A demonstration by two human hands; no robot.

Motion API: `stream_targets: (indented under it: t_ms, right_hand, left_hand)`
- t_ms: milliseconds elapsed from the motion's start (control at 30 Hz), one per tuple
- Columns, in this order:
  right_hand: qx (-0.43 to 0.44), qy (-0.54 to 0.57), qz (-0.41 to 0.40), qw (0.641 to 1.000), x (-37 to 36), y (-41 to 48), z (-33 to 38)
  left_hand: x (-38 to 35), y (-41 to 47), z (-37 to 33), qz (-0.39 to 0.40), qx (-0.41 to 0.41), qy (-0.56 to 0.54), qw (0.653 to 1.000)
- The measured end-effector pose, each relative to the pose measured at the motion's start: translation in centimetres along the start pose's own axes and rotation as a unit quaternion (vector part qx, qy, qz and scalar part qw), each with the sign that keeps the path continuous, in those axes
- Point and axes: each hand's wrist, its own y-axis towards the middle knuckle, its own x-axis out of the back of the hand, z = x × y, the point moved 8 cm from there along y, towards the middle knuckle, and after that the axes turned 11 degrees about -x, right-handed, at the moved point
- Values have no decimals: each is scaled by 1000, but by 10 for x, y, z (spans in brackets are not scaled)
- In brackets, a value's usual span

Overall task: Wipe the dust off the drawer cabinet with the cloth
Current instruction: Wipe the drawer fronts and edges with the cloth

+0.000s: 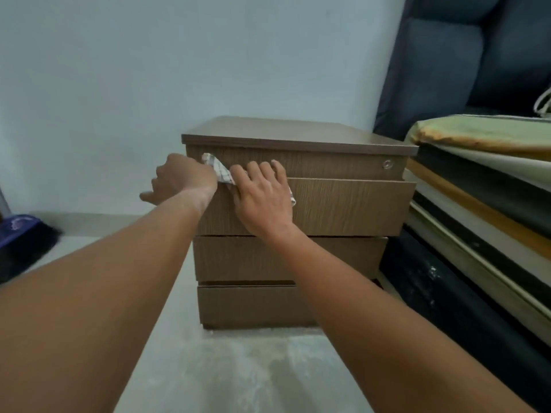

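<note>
A brown wooden drawer cabinet (343,204) stands on the floor against the pale wall, its second drawer pulled out a little. A white checked cloth (219,169) lies against the front near the top left corner. My right hand (262,195) presses flat on the cloth at the upper edge of the pulled-out drawer. My left hand (179,180) rests at the cabinet's left front corner, its fingers curled around the side and touching the cloth's left end. Much of the cloth is hidden under both hands.
A stack of mattresses and boards (483,210) sits close on the cabinet's right, with a dark blue headboard (447,70) behind. A blue-and-black broom head (24,242) lies on the floor at the left. A small round lock (387,164) marks the top drawer.
</note>
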Motion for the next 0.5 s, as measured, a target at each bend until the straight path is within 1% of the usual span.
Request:
stream_targets:
  t_ms: [33,100,133,200,267,367,433,500]
  right_hand:
    - [-6,0,-10,1000,5,-1,-14]
    - [-33,-16,-27,999,17,-6,-54]
    - [-46,-27,-28,998,22,-10,-77]
    - [-63,-46,-16,997,32,-17,-125]
    - [-85,-73,-4,994,44,-24,-173]
    - [-136,-96,-17,986,60,-36,-230]
    - [-179,-75,-29,981,66,-45,-261]
    - [-261,-8,-45,964,69,-61,-291]
  left_hand:
    - [-2,-7,-16,-12,-91,61,994]
    - [-19,-34,-49,-12,-277,125,953]
    - [-31,-51,-62,1,-347,133,928]
    - [-53,-77,-81,23,-438,143,887]
    - [-66,-92,-99,19,-489,163,857]
    - [-82,-112,-120,19,-547,221,807]
    - [-89,-120,-128,29,-550,257,794]
    - [-94,-121,-128,29,-533,274,800]
